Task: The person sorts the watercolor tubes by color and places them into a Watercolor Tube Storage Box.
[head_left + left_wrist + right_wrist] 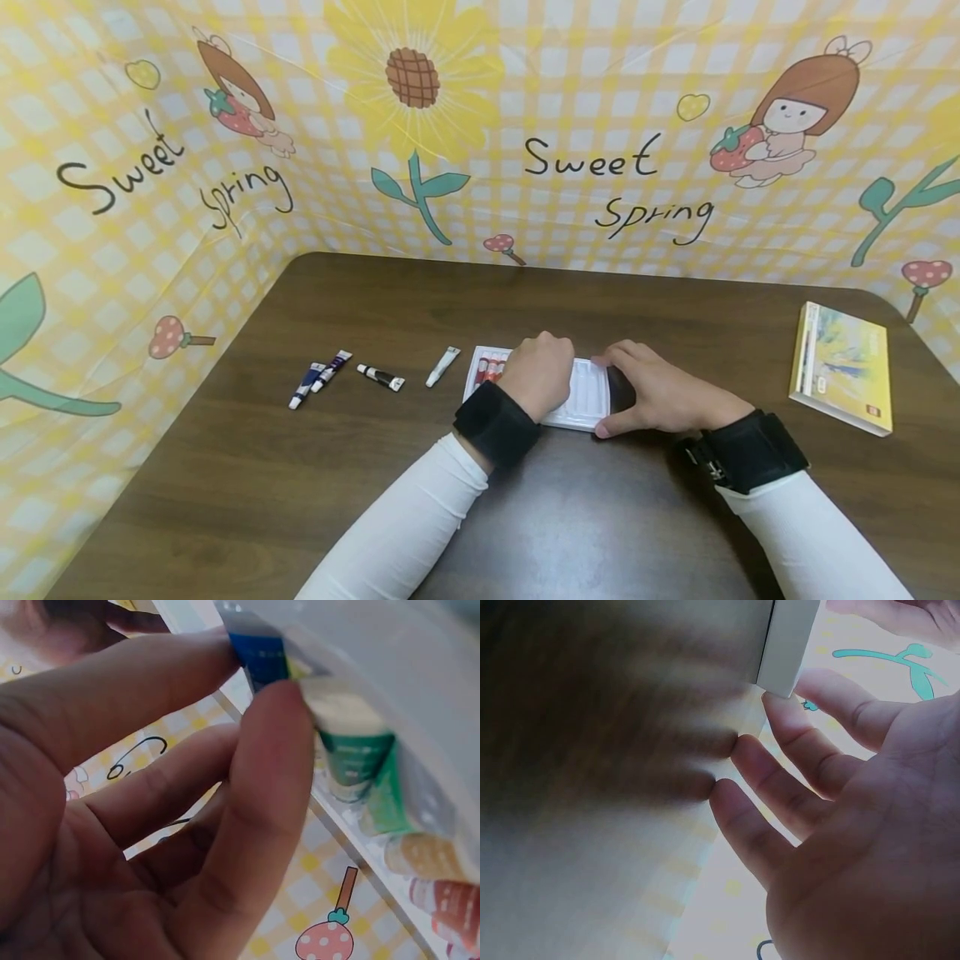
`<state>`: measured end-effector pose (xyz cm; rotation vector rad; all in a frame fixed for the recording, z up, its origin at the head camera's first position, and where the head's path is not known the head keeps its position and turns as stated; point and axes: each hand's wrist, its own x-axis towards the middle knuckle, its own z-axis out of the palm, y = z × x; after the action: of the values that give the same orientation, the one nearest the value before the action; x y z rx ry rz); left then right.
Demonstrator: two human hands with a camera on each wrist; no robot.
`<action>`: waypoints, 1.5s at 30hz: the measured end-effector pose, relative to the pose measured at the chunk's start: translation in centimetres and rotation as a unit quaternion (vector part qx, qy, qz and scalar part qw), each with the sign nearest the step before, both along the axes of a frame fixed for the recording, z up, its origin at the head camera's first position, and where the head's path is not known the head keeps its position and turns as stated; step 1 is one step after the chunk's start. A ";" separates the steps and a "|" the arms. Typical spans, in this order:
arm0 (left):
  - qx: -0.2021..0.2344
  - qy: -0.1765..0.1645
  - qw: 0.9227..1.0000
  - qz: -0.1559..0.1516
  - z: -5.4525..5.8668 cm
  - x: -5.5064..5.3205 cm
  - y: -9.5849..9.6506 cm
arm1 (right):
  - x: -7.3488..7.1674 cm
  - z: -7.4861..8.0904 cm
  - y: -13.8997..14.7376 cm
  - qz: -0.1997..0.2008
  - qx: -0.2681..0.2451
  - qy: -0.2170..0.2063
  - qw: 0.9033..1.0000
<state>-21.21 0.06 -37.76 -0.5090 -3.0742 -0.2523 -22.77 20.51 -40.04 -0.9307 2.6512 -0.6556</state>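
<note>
A white plastic paint tray (592, 392) lies on the table, its right-hand slots bare and red paint tubes (489, 371) in its left end. My left hand (536, 379) is over the tray's middle. In the left wrist view, its thumb and finger pinch a blue paint tube (262, 656), beside a green-labelled tube (352, 757) in the row. My right hand (663, 390) holds the tray's right end, thumb at the near corner and fingers at the far one. In the right wrist view, its fingertips meet the tray's white edge (789, 649). The head view hides the blue tube.
Left of the tray lie a white tube (443, 367), a black tube (381, 377), a purple tube (332, 372) and a dark blue tube (306, 387). A yellow-covered box (847, 371) rests on the brown table (585, 517) at right. Printed cloth (465, 200) hangs behind.
</note>
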 end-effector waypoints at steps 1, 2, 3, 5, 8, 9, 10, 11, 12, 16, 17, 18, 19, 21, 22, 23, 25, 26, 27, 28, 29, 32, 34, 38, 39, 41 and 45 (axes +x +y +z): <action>0.000 -0.003 1.000 -0.001 0.0 0.0 0.0 | 0.0 0.0 0.0 0.000 0.000 0.000 1.000; -0.001 -0.005 1.000 -0.003 0.0 -0.1 0.0 | 0.0 0.1 0.0 0.000 0.001 0.000 1.000; 0.000 -0.006 1.000 -0.004 0.0 -0.1 0.0 | 0.0 0.1 0.0 0.000 0.000 0.000 1.000; -0.001 -0.007 1.000 -0.005 -0.1 -0.1 0.0 | 0.0 0.1 0.0 0.000 0.001 0.000 1.000; 0.001 -0.006 1.000 -0.004 -0.2 0.0 0.0 | 0.0 0.1 0.0 0.000 0.000 0.000 1.000; 0.000 -0.008 1.000 -0.004 -0.2 0.0 0.0 | 0.1 0.1 0.0 0.000 -0.001 0.000 1.000; 0.000 -0.007 1.000 -0.004 -0.2 0.0 0.0 | 0.1 0.0 0.0 0.000 -0.001 0.000 1.000; 0.000 -0.007 1.000 -0.004 -0.3 0.0 0.0 | 0.1 0.0 0.1 -0.001 -0.001 0.001 1.000; 0.002 -0.006 1.000 -0.005 -0.3 0.1 0.0 | 0.1 0.0 0.1 -0.001 -0.002 0.001 1.000; 0.005 -0.007 1.000 -0.004 -0.2 0.1 0.0 | 0.1 0.0 0.1 -0.002 -0.002 0.003 1.000; 0.009 -0.010 1.000 -0.004 -0.2 0.1 0.0 | 0.1 0.0 0.1 -0.002 -0.002 0.002 1.000; 0.014 -0.014 1.000 -0.003 -0.1 0.1 -0.1 | 0.1 -0.1 0.1 -0.002 -0.002 0.002 1.000; 0.018 -0.017 1.000 -0.003 -0.1 0.1 -0.1 | 0.1 -0.1 0.1 -0.002 -0.002 0.001 1.000; 0.029 -0.025 0.999 0.000 0.0 0.0 -0.2 | 0.1 -0.1 0.1 -0.002 -0.003 0.000 1.000; 0.034 -0.030 0.999 0.002 0.0 0.0 -0.2 | 0.1 -0.1 0.1 -0.002 -0.003 0.000 1.000; 0.037 -0.034 0.999 0.004 0.0 0.0 -0.3 | 0.1 -0.1 0.1 -0.003 -0.003 -0.001 1.000; 0.041 -0.042 0.998 0.007 0.1 0.0 -0.3 | 0.1 -0.1 0.1 -0.002 -0.004 0.000 1.000; 0.044 -0.046 0.998 0.009 0.2 0.0 -0.4 | 0.1 -0.1 0.1 -0.002 -0.005 0.000 1.000; 0.046 -0.048 0.998 0.010 0.3 0.0 -0.4 | 0.1 -0.1 0.1 -0.002 -0.005 0.000 1.000; 0.049 -0.049 0.998 0.011 0.3 -0.1 -0.5 | 0.1 -0.1 0.1 -0.001 -0.005 0.001 1.000; 0.048 -0.047 0.998 0.011 0.4 -0.1 -0.5 | 0.1 -0.1 0.1 0.000 -0.005 0.001 1.000; 0.051 -0.041 0.998 0.013 0.6 0.0 -0.7 | 0.1 -0.1 0.0 0.002 -0.004 0.002 1.000; 0.051 -0.036 0.998 0.015 0.7 -0.1 -0.9 | 0.1 -0.1 0.0 0.002 -0.004 0.002 1.000; 0.055 -0.034 0.998 0.020 1.0 -0.1 -1.1 | 0.1 -0.1 0.0 0.002 -0.002 0.000 1.000; 0.054 -0.031 0.998 0.021 1.0 -0.1 -1.1 | 0.1 -0.1 0.0 0.002 -0.003 -0.001 1.000; 0.057 -0.025 0.998 0.019 1.1 -0.1 -1.2 | 0.2 0.0 0.0 0.002 -0.003 -0.003 1.000; 0.065 -0.014 0.998 0.013 1.1 -0.1 -1.4 | 0.2 0.0 -0.1 0.001 -0.002 -0.006 1.000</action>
<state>-21.32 -1.35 -36.64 -0.4628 -3.0627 -0.4587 -22.59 20.43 -40.04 -0.9282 2.6391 -0.6649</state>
